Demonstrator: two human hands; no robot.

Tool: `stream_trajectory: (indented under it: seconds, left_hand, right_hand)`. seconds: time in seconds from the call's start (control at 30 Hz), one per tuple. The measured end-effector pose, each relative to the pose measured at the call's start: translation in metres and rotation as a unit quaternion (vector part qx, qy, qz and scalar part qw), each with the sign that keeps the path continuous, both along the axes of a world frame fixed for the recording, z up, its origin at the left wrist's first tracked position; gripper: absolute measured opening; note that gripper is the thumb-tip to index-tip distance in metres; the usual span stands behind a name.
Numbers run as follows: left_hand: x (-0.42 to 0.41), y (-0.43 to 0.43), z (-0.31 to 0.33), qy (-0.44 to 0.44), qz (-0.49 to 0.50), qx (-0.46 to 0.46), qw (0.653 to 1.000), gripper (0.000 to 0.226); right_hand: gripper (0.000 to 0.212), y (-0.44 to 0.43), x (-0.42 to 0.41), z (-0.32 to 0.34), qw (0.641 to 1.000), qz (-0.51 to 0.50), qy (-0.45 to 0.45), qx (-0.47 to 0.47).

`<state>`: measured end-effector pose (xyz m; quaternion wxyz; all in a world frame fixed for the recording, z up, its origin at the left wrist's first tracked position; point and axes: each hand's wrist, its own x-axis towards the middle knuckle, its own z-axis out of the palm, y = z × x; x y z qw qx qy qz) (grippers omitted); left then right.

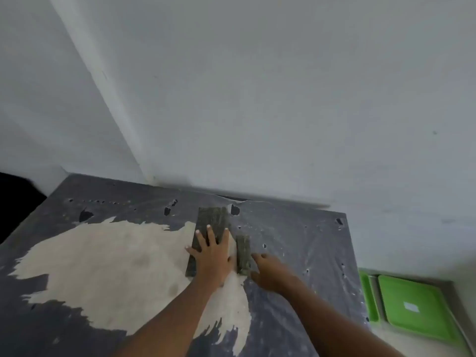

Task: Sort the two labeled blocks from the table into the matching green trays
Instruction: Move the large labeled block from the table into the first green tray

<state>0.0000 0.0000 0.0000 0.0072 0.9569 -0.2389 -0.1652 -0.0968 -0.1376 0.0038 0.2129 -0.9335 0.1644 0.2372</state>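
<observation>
Green-grey wide block (210, 222) under left hand (212, 256) | narrow block (243, 255) beside right hand (270, 273)

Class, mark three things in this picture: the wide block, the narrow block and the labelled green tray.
wide block (211, 219), head view, bare top face beyond the fingertips.
narrow block (243, 253), head view, middle of its top face.
labelled green tray (422, 295), head view, green floor above its white label.

Mottled grey-green blocks (210, 222) — bright green trays (414, 309).
</observation>
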Motion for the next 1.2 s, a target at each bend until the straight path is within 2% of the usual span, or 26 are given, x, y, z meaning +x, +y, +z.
stream_trajectory:
  seconds: [0.1, 0.27, 0.37, 0.47, 0.53, 0.63, 0.7, 0.77, 0.9, 1.07, 1.13, 1.2]
  left_hand:
    - [0.008, 0.007, -0.009, -0.002, 0.005, 0.01, 1.0, 0.089]
    - [0.027, 0.02, -0.019, -0.056, -0.021, -0.015, 0.998, 0.088]
    - [0.049, 0.031, -0.015, -0.044, -0.036, -0.036, 0.998, 0.084]
    - [0.075, 0.042, -0.001, 0.0, -0.072, -0.074, 0.995, 0.08]
    - [0.085, 0.046, 0.014, 0.038, -0.095, -0.108, 0.989, 0.081]
    - [0.092, 0.04, 0.041, 0.13, -0.1, -0.167, 0.972, 0.082]
    - [0.089, 0.031, 0.06, 0.184, -0.103, -0.2, 0.957, 0.081]
    - [0.081, 0.02, 0.078, 0.214, -0.119, -0.234, 0.941, 0.08]
    - [0.059, -0.007, 0.106, 0.257, -0.175, -0.28, 0.908, 0.073]
    - [0.031, -0.035, 0.119, 0.331, -0.181, -0.274, 0.885, 0.067]
    - [0.02, -0.045, 0.121, 0.347, -0.194, -0.265, 0.879, 0.065]
    - [0.008, -0.055, 0.12, 0.322, -0.233, -0.233, 0.887, 0.064]
  right_hand:
    - [0.052, 0.007, 0.02, -0.005, 1.0, -0.008, 0.004, 0.001]
    - [0.047, 0.008, 0.04, -0.003, 1.0, -0.021, -0.005, 0.019]
    - [0.047, 0.006, 0.047, 0.004, 0.999, -0.027, -0.024, 0.034]
    - [0.046, 0.005, 0.053, 0.017, 0.996, -0.022, -0.067, 0.051]
    - [0.053, 0.003, 0.056, 0.026, 0.994, -0.013, -0.097, 0.041]
    - [0.086, -0.002, 0.053, 0.038, 0.989, 0.013, -0.146, 0.001]
    - [0.109, -0.009, 0.046, 0.045, 0.982, 0.065, -0.173, -0.039]
    - [0.121, -0.017, 0.036, 0.054, 0.971, 0.118, -0.183, -0.096]
    - [0.128, -0.04, 0.004, 0.066, 0.962, 0.128, -0.179, -0.159]
    - [0.117, -0.069, -0.039, 0.073, 0.945, 0.144, -0.209, -0.204]
    - [0.116, -0.08, -0.054, 0.074, 0.943, 0.151, -0.215, -0.206]
    - [0.116, -0.088, -0.067, 0.074, 0.941, 0.148, -0.217, -0.213]
